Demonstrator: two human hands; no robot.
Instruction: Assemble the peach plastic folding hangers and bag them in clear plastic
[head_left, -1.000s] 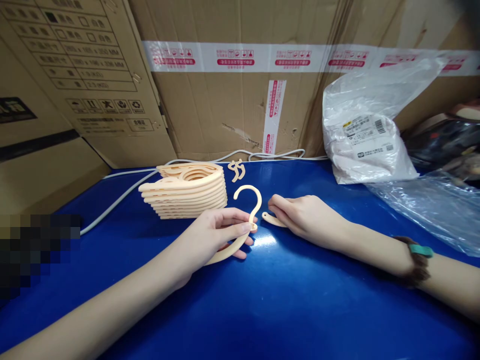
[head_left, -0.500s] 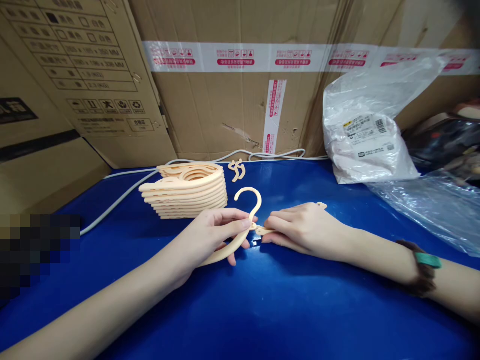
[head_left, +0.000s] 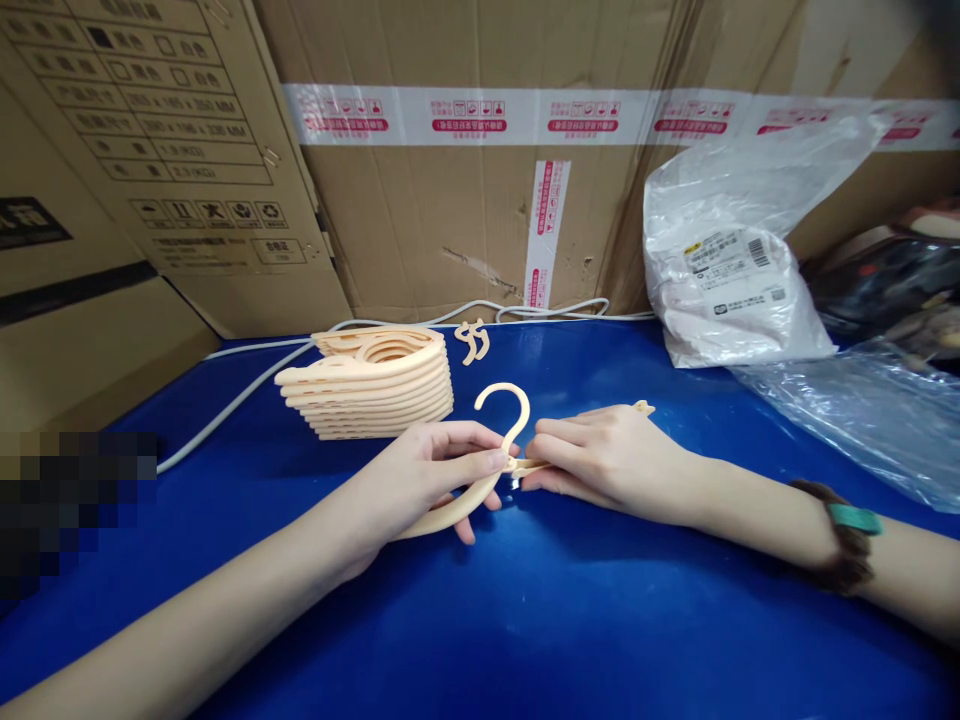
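Note:
My left hand (head_left: pixel 424 470) pinches a cream plastic hanger piece (head_left: pixel 465 508) between thumb and fingers. Its curved arm runs toward my wrist, and its hook (head_left: pixel 523 405) rises above my fingertips. From the right, my right hand (head_left: pixel 611 458) is closed around a second cream hanger arm (head_left: pixel 529 465), whose far tip (head_left: pixel 643 408) sticks out behind the knuckles. The ends of the two pieces meet at the base of the hook; whether they are locked together I cannot tell. Behind my left hand stands a stack of cream hanger parts (head_left: pixel 375 395).
Two small cream curved pieces (head_left: pixel 472 342) lie beyond the stack on the blue table (head_left: pixel 525 620). A white cable (head_left: pixel 217 430) runs along the back and left. Cardboard boxes (head_left: pixel 420 220) wall the rear. To the right are a white plastic bag (head_left: pixel 731 290) and clear film (head_left: pixel 855 410).
The hook has shifted slightly right, and the gap between the two hanger pieces has closed, their ends now touching or overlapping. My right hand has hardly moved.

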